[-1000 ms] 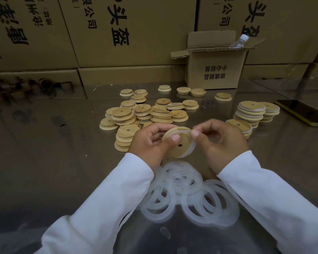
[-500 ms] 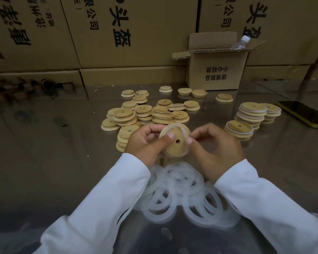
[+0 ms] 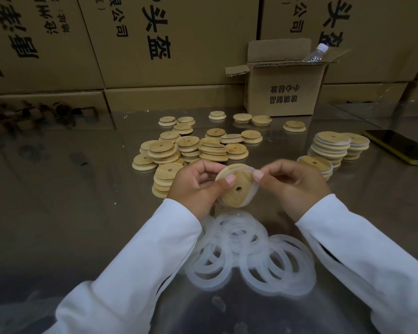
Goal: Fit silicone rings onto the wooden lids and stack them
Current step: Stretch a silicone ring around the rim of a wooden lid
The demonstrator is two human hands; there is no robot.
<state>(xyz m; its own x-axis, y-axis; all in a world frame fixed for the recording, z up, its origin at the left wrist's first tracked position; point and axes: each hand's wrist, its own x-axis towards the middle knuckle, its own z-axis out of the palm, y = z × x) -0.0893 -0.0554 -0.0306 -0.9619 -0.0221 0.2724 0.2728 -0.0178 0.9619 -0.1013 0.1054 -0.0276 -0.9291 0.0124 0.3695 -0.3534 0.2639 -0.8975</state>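
On the counter [image 3: 58,213] a broad heap of bare wooden lids [image 3: 191,150], by my judgement the larger share, waits at centre. A pile of loose silicone rings [image 3: 249,251] lies nearest the person, and a few ringed stacks [image 3: 331,145] stand at right. Above the rings, the left hand [image 3: 193,186] and right hand [image 3: 297,186] both pinch one lid [image 3: 237,189], its ring [image 3: 254,192] seemingly only partway seated round the rim.

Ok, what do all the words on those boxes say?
"头盔": big print on the middle carton, and again on the right carton.
"限公司": smaller print on the middle carton, top cut off.
"玻璃制品" and "小心轻放": upside down on the small open box.
Left carton: print cut off, unreadable.
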